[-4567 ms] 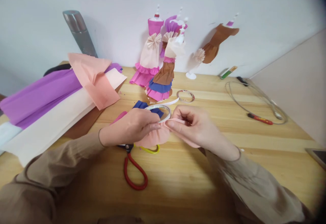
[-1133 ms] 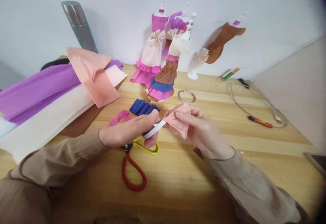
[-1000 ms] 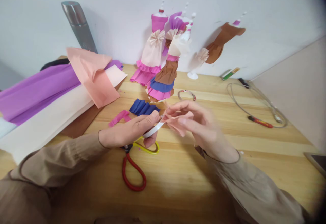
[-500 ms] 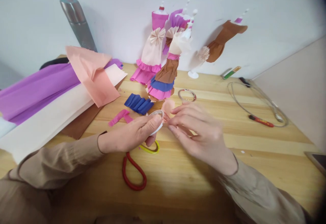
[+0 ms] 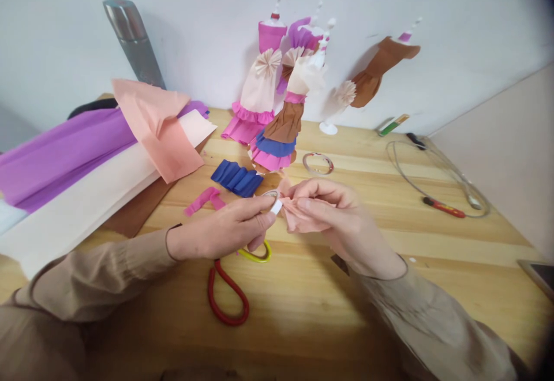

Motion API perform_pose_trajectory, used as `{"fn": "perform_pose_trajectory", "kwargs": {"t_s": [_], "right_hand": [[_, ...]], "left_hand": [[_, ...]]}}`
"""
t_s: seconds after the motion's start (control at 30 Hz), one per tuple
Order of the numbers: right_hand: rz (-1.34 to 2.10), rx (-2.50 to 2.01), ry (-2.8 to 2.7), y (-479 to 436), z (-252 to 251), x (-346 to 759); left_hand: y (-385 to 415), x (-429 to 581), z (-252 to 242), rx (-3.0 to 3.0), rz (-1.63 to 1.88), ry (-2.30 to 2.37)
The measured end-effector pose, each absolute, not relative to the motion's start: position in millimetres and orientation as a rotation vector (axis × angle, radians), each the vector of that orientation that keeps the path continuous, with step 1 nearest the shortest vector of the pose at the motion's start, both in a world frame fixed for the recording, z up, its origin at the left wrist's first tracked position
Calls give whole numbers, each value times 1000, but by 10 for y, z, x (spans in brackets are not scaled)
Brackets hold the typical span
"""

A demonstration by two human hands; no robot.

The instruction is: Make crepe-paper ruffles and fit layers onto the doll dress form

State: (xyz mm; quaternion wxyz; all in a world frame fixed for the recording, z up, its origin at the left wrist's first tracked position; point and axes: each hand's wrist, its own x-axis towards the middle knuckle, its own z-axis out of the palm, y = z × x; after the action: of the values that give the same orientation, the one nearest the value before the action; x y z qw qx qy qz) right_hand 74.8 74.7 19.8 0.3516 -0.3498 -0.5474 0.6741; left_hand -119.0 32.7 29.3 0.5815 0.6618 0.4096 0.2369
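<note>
My left hand (image 5: 229,225) is closed round a small roll of white tape (image 5: 274,201), its end at the fingertips. Just right of it, my right hand (image 5: 346,219) pinches a gathered strip of peach crepe paper (image 5: 300,216). The paper's bunched edge meets the tape roll between both hands. Under my left hand lie scissors with one red handle (image 5: 229,320) and one yellow handle (image 5: 265,254); their blades are hidden. Beyond the left hand are a pleated blue paper strip (image 5: 236,178) and a pink paper scrap (image 5: 203,199).
Small mannequins in paper dresses (image 5: 283,121) stand by the wall, one brown dress (image 5: 376,72) tilted at right. Crepe sheets (image 5: 78,150) and a flask (image 5: 134,40) are at left. A wire ring (image 5: 318,163), cable (image 5: 393,167) and green-labelled tube (image 5: 393,124) lie behind and right.
The peach paper has come into fuller view, bunched in my right hand's fingers. My left hand has turned slightly with the tape roll, which shows more edge-on.
</note>
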Motion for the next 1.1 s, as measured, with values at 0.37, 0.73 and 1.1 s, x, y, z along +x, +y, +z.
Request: {"fn": "perform_pose_trajectory", "kwargs": {"t_s": [0.37, 0.73, 1.1], "right_hand": [[941, -706, -1961, 707, 189, 722], [1432, -916, -1630, 777, 155, 766], [1570, -1003, -1537, 780, 149, 758]], "left_hand": [[334, -1185, 225, 1694, 577, 1058], [366, -1204, 167, 1573, 734, 1159], [331, -1212, 187, 1649, 745, 1239]]}}
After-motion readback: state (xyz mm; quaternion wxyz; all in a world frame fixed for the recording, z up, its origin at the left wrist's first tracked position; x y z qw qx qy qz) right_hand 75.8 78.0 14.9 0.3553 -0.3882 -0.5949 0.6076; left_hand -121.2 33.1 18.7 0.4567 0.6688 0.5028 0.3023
